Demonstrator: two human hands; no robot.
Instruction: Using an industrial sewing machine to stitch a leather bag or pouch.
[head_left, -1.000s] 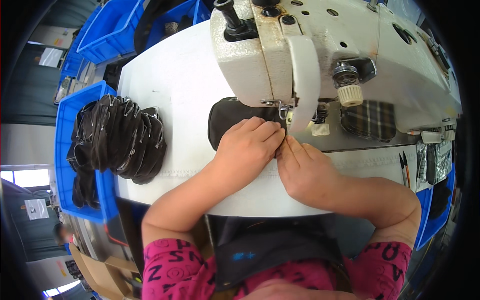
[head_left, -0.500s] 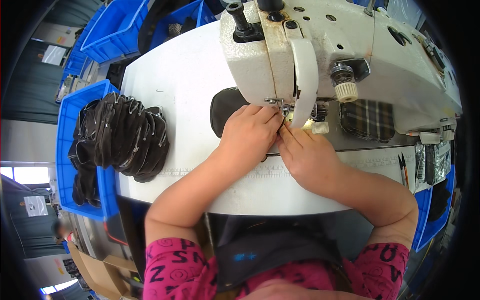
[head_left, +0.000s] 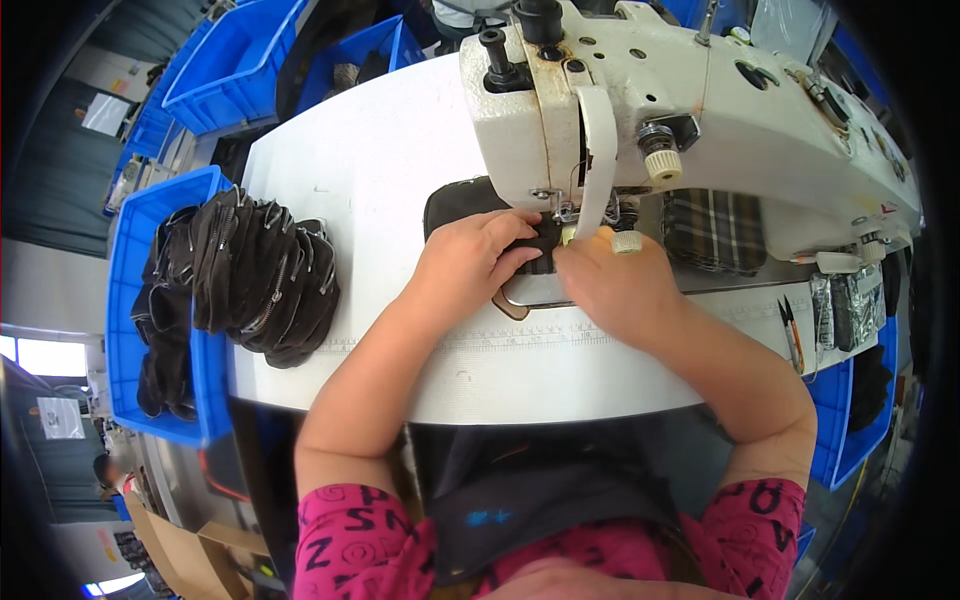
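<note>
A dark fabric piece (head_left: pixel 458 202) lies under the head of a white sewing machine (head_left: pixel 515 130), its left part spread on the white table. My left hand (head_left: pixel 455 265) rests on this fabric left of the needle area, fingers stretched out and thumb apart from them. Close to the presser foot, my right hand (head_left: pixel 620 285) is at the fabric's right side. Its fingertips are blurred and partly hidden behind the machine's lever and a white knob (head_left: pixel 626 242), so their grip does not show. A small brown-edged flap (head_left: pixel 512 306) sticks out below the fabric.
A blue bin (head_left: pixel 122 310) at the left holds a bundle of black zippered pieces (head_left: pixel 262 275). Plaid fabric (head_left: pixel 712 230) lies under the machine arm. A ruler strip (head_left: pixel 480 338) crosses the table. Pen-like tools (head_left: pixel 793 335) and plastic-wrapped packets (head_left: pixel 850 310) lie at the right.
My hands have moved apart; the left one has shifted slightly left and down, its thumb now spread. More of the dark fabric shows between them. The whole view has shifted a little.
</note>
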